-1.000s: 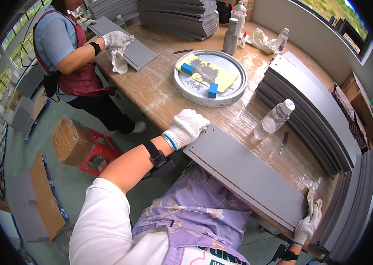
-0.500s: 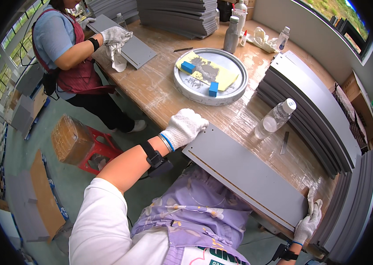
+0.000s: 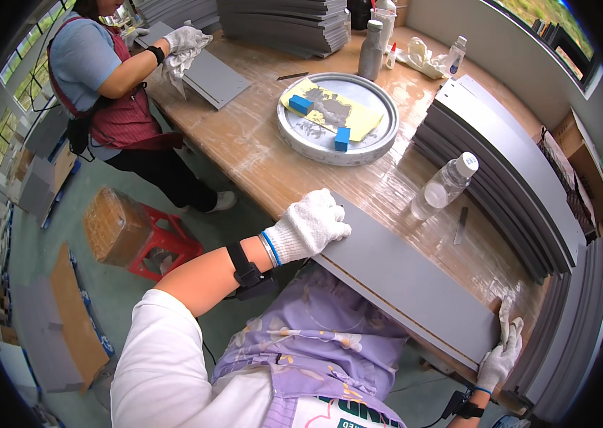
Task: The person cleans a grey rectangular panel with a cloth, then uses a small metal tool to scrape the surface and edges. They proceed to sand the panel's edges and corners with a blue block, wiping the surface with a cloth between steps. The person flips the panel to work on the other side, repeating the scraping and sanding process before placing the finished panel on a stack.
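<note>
Grey panel (image 3: 408,274) lies along the worktop's (image 3: 244,135) near edge, between gloved hands set well apart: the left hand (image 3: 312,227) curled at its left end, the right hand (image 3: 499,360) against its right end. Whether either grips it, I cannot tell. Beyond stand a clear bottle (image 3: 444,188) and a round tray (image 3: 337,157) bearing blue blocks (image 3: 342,139).

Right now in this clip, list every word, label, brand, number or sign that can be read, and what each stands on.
White shirt front: large dark-green letters, partly cut off; I'm not copying the wording.
White cap of the larger clear bottle: faint marks, too blurred to read.
Small clear bottle near the wall: bluish label, too small to read.
Long grey board: no lettering visible.
</note>
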A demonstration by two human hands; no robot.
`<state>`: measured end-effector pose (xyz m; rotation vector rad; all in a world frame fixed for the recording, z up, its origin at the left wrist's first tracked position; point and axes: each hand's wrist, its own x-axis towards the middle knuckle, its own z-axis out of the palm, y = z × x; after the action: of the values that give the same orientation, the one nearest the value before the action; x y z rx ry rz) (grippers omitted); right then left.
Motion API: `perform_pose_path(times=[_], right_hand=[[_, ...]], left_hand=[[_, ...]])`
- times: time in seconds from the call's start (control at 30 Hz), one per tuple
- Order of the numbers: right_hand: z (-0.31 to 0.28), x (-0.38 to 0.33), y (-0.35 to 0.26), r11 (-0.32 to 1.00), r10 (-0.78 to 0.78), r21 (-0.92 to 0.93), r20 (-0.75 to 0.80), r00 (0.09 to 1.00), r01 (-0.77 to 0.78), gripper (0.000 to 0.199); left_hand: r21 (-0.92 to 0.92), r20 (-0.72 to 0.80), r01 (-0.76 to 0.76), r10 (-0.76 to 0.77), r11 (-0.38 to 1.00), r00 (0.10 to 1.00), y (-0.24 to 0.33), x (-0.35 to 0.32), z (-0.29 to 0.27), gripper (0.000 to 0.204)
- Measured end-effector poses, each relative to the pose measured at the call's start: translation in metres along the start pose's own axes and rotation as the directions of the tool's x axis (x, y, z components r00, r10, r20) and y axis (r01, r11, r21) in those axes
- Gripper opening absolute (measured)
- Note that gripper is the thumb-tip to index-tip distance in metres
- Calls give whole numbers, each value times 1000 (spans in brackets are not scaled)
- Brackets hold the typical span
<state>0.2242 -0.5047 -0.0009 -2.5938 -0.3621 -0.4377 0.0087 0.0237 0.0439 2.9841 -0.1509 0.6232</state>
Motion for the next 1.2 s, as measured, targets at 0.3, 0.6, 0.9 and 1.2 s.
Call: perform_pose_path(times=[0.3, 0.6, 0.9, 1.2], right_hand=[[2, 1, 5, 1000, -17, -10, -18, 1000, 17, 61], [3, 2, 5, 1000, -11, 15, -12, 1000, 11, 63], [0, 2, 3, 1000, -26, -8, 3, 1000, 26, 63], [0, 0, 1, 1000, -1, -1, 5, 1000, 1, 64]], left_hand=[[13, 23, -10, 10, 1000, 1000, -5, -8, -6, 7], [-31, -5, -10, 10, 999, 1000, -7, -4, -1, 5], [14, 8, -36, 36, 999, 999, -7, 4, 3, 7], [-12, 55, 19, -18, 1000, 998, -6, -15, -8, 7]])
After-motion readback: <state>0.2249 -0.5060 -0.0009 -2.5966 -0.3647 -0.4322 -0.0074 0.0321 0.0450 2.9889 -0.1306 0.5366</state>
